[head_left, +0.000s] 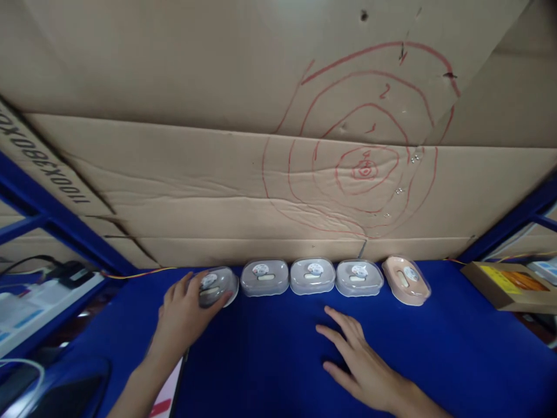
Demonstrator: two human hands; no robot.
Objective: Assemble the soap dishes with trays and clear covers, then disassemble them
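My left hand (181,316) is around the leftmost grey oval lidded plastic box (221,283), thumb along its front right edge and fingers at its left and far side, covering part of it. To its right, more grey boxes of the same kind (264,277) stand in a row, each with a round label and a pale tab on the lid. A peach-coloured box (407,281) closes the row at the right, turned at an angle. My right hand (357,363) hovers over or rests on the blue tabletop with fingers spread, holding nothing, in front of the grey boxes.
Behind the row rises a cardboard wall (209,168) with red hand-drawn rings. A cardboard box (509,284) sits at the right edge. At left are a power strip with a black plug (72,274) and cables. A flat device (167,389) lies partly under my left forearm.
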